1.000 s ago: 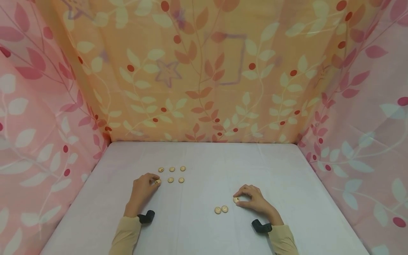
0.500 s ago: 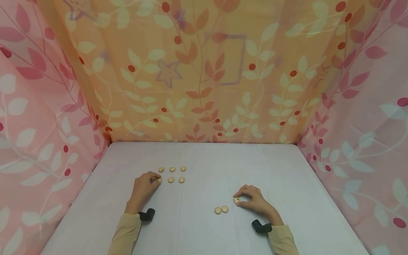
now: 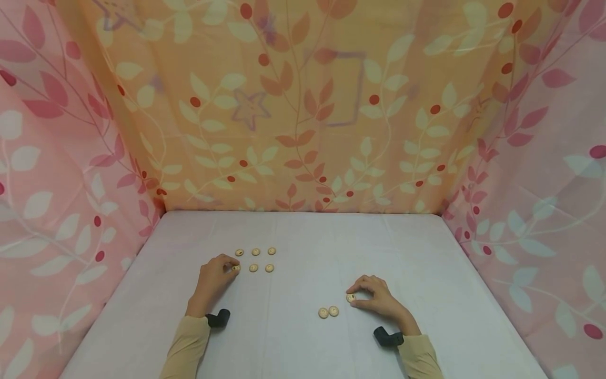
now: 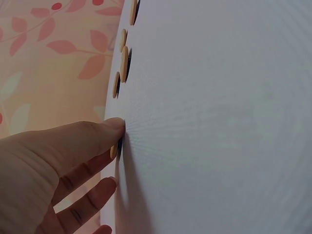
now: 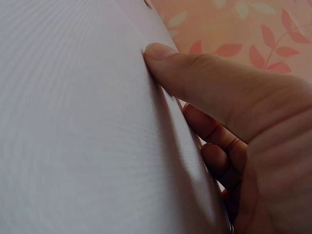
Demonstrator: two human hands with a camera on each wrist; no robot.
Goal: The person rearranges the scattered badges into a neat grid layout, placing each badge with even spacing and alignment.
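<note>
In the head view my left hand [image 3: 212,280] pinches a small round wooden button [image 3: 235,268] at the left end of the nearer row. Two more buttons, a middle one [image 3: 253,268] and a right one [image 3: 269,268], complete that row. Behind it lie three others, among them a left one [image 3: 239,252]. On the right, my right hand [image 3: 377,297] holds another wooden button [image 3: 351,298] between thumb and fingers, low at the tabletop. In the right wrist view the thumb [image 5: 161,51] touches the cloth and the button is hidden.
Two loose buttons, a left one [image 3: 323,313] and a right one [image 3: 333,311], lie side by side left of my right hand. White cloth covers the table [image 3: 303,347]. Patterned curtains stand behind it [image 3: 293,173] and along both sides.
My left hand has shifted slightly away from me and to the right with its button. The right hand and the loose buttons have stayed in place.
</note>
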